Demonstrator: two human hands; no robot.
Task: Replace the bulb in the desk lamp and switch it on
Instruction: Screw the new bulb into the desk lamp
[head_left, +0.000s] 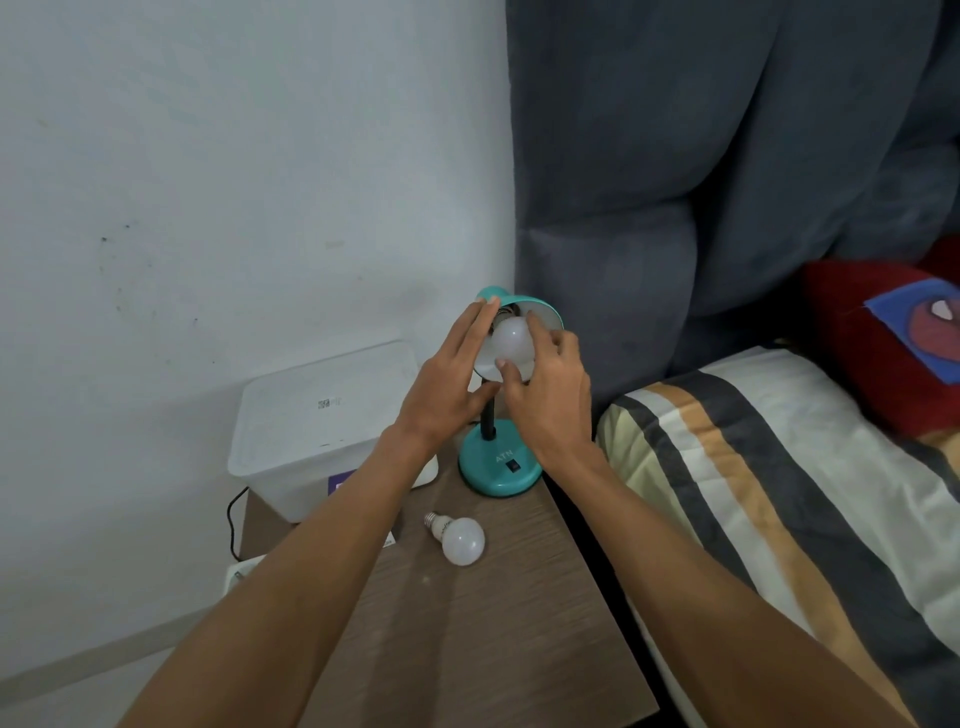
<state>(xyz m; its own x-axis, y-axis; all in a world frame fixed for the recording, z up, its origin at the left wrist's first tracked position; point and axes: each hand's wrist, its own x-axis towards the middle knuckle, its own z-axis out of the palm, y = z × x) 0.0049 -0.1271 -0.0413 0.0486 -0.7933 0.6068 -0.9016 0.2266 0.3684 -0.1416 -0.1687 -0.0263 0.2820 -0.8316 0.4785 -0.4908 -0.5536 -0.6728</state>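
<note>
A teal desk lamp (498, 467) stands at the back of a brown wooden bedside table (493, 623), its shade (540, 307) tilted toward me. A white bulb (511, 340) sits in the shade's mouth, unlit. My right hand (548, 395) grips this bulb with thumb and fingers around its globe. My left hand (447, 384) lies flat against the shade's left side, steadying it. A second white bulb (460, 539) lies on its side on the table in front of the lamp base. A black rocker switch (513, 466) sits on the base.
A translucent white plastic box (311, 415) stands at the table's back left, against the wall. A black cable (232, 525) hangs behind the table. A bed with a striped cover (779, 493) borders the table's right edge, under a grey padded headboard (675, 156).
</note>
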